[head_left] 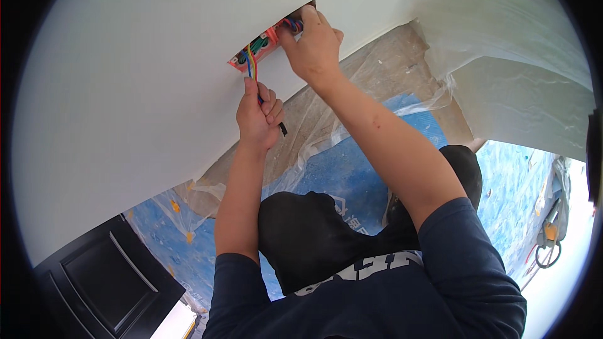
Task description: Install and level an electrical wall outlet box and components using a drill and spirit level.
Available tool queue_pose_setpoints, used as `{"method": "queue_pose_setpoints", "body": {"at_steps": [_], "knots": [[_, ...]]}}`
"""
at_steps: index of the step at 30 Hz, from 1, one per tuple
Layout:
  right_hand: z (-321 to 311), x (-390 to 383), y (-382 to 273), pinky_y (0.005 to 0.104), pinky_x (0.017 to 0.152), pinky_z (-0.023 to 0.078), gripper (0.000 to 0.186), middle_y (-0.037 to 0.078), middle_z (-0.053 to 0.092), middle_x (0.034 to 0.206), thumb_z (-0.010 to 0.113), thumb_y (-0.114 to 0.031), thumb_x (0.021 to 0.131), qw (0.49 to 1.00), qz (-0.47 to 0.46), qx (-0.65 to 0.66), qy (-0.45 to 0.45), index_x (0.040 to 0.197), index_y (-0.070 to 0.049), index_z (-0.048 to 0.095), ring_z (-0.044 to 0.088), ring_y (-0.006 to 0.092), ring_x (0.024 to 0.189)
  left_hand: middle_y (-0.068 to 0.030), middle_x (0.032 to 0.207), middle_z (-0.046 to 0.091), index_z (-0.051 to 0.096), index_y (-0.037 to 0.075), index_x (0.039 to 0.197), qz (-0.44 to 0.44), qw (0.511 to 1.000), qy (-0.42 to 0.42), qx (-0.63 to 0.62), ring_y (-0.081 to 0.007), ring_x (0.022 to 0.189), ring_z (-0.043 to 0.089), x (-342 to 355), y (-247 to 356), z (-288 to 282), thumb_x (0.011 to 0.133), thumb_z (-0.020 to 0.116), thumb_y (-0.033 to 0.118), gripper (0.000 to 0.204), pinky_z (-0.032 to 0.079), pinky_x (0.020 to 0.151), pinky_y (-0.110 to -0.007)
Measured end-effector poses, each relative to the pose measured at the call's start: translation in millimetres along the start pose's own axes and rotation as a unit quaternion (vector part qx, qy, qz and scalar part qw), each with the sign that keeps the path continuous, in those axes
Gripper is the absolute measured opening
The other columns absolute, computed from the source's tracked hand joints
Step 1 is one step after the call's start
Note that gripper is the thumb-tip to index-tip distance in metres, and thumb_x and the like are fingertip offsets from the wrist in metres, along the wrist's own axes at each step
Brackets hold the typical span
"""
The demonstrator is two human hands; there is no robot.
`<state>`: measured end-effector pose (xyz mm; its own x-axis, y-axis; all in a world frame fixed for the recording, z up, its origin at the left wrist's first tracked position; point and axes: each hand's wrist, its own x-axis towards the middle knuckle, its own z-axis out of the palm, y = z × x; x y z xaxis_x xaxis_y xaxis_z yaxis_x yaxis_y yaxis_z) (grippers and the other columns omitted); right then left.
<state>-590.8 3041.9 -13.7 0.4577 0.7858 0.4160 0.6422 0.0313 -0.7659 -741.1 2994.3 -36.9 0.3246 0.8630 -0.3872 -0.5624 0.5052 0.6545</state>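
A long red electrical back box [270, 39] is set into a slanting slot in the pale wall, with coloured wires inside. Yellow, blue and red wires [252, 66] hang out of its left part. My left hand [256, 113] is closed around them just below the slot. A short black end [283, 129] sticks out beneath that fist; its kind is unclear. At the slot's right end, my right hand [316, 47] reaches in with thumb and fingers bent around a blue and red wire bundle [293, 24]. Its fingertips are partly hidden by the slot. Green wires [257, 45] lie between the hands.
Blue protective sheeting [339, 169] covers the floor below my knees. Clear plastic film [502, 31] drapes over the right side and runs along the wall's foot. A black panelled door or panel [107, 276] is at lower left. A grey item with a ring [549, 245] is at far right.
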Motion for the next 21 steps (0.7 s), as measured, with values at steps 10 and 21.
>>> {"method": "queue_pose_setpoints", "body": {"at_steps": [10, 21], "knots": [[-18.7, -3.9, -1.8, 0.0371, 0.07, 0.04, 0.021, 0.011, 0.062, 0.081, 0.06, -0.025, 0.085, 0.99, -0.101, -0.077, -0.061, 0.091, -0.005, 0.068, 0.056, 0.0252, 0.068, 0.004, 0.053, 0.035, 0.048, 0.012, 0.069, 0.031, 0.997, 0.003, 0.076, -0.0058, 0.042, 0.029, 16.5, -0.7, -20.8, 0.101, 0.043, 0.048, 0.049, 0.024, 0.041, -0.022], [-57.9, 51.6, 7.1, 0.0275, 0.058, 0.044, 0.029, 0.01, 0.065, 0.097, 0.054, -0.024, 0.091, 0.78, 0.286, 0.325, -0.453, 0.112, -0.005, 0.062, 0.062, 0.0217, 0.077, 0.0039, 0.053, 0.035, 0.047, 0.012, 0.069, 0.034, 0.997, -0.038, 0.054, -0.0065, 0.044, 0.031, 16.3, -3.8, -23.3, 0.102, 0.043, 0.048, 0.049, 0.026, 0.042, -0.022]]}}
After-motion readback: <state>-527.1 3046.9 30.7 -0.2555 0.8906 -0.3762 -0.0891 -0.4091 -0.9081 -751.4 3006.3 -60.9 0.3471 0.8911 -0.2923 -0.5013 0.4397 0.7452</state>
